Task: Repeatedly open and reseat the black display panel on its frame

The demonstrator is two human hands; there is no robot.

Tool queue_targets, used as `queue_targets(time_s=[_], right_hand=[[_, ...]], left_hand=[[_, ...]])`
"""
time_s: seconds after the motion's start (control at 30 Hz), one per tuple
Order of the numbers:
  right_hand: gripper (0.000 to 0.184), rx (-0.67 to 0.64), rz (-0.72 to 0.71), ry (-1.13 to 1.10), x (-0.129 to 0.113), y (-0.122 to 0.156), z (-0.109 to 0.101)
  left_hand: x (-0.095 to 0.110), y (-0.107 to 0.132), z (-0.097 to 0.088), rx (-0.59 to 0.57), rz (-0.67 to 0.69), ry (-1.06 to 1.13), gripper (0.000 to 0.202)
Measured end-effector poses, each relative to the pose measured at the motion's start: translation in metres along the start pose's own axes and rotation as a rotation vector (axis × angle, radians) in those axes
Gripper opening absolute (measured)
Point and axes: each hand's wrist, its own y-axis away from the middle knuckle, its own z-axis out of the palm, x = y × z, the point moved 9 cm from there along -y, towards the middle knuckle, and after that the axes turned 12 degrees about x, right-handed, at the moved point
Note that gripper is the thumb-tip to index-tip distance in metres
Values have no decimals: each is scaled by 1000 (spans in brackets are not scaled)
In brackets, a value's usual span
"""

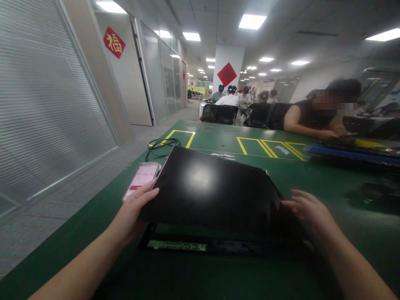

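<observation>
A black, glossy LCD panel (212, 191) is tilted above the green table, with a ceiling light mirrored in it. My left hand (134, 210) grips its left edge, thumb on top and the other fingers partly hidden. At the panel's right edge is my right hand (308, 208), fingers stretched and apart; one fingertip appears to touch the edge. Beneath the panel lies a dark frame (237, 246), mostly covered. Along its near side shows a green circuit board strip (176, 245).
A phone (142, 179) showing a timer lies beside my left hand. Behind it is a coiled black cable (162, 144). Yellow tape outlines (253, 146) mark the green table (215, 125). At the right, a person (325, 112) leans over a blurred blue-edged object (353, 152).
</observation>
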Motion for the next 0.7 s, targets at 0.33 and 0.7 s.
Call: queue_targets(time_s=[0.33,0.7], right_hand=[[56,52,4,74,7,-10,-6],[48,26,-114,247,11,-21,-4]], left_hand=[[-18,-8,3,7,-77,-13,70],[-32,-13,0,14,-113,13,68]])
